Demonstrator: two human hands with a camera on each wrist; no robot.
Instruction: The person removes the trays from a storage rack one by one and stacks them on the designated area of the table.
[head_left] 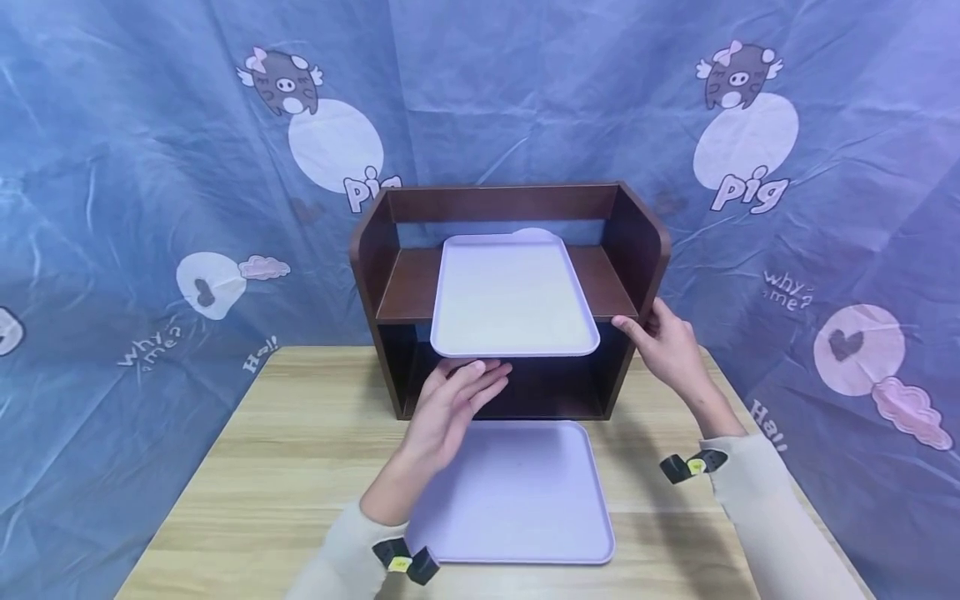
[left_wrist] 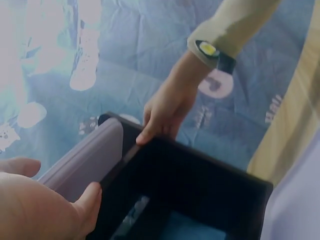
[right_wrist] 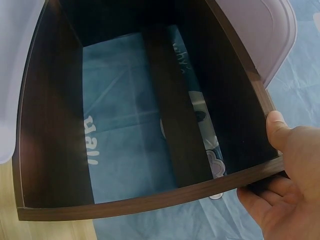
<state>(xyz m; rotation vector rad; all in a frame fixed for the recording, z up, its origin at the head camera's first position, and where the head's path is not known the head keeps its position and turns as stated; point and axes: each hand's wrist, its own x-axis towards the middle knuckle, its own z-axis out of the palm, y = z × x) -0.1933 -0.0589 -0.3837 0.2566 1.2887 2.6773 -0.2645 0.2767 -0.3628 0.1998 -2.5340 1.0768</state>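
Observation:
A dark brown two-tier wooden desk shelf (head_left: 506, 202) stands on the table. A pale lilac tray (head_left: 513, 292) lies on its upper board, the front end jutting out past the board's edge. My left hand (head_left: 448, 408) is just below that jutting end, fingers extended and holding nothing; in the left wrist view its thumb overlaps the shelf opening beside the tray. With my right hand (head_left: 670, 350) I grip the shelf's right side, thumb on the front edge of the board and fingers around the outside of the panel (right_wrist: 230, 182).
A second lilac tray (head_left: 525, 500) lies flat on the light wood table (head_left: 307, 450) in front of the shelf, partly covered by my left forearm. Behind and on both sides hangs a blue cloth (head_left: 480, 92) with pig prints.

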